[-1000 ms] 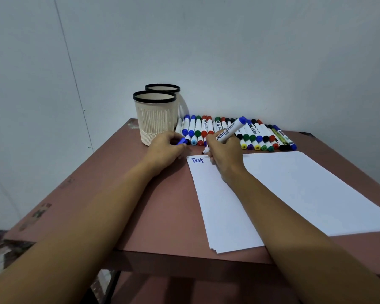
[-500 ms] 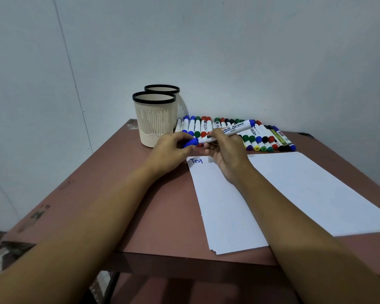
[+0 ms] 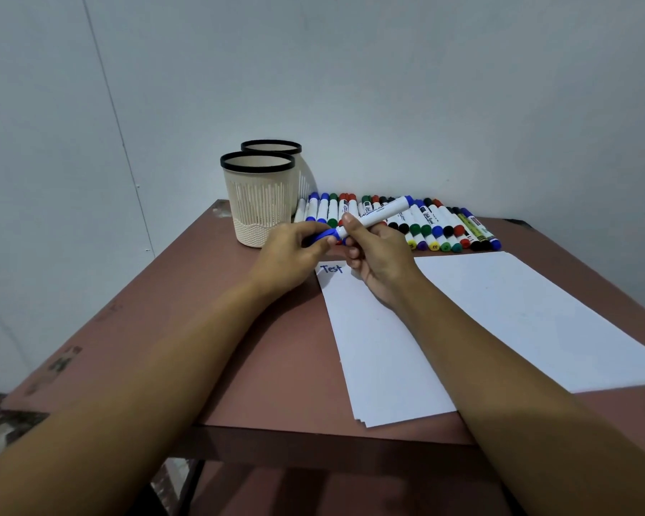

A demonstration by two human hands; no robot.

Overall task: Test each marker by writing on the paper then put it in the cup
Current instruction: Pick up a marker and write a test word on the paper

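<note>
1. Blue marker [image 3: 378, 216], centre frame, above the upper-left corner of the paper [image 3: 499, 310], right of the cup [image 3: 257, 202]: judged light, rigid, smooth; best gripped mid-barrel.
2. Right hand [image 3: 382, 260] wraps the barrel; left hand [image 3: 289, 255] pinches the blue cap [image 3: 323, 237] at the tip.
3. A second earlier the tip touched the paper; now it is raised, near level, with the cap meeting it.

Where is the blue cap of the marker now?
In the head view, the blue cap is in the left hand, at the end of the marker held by the right hand, near the front cup.
</note>
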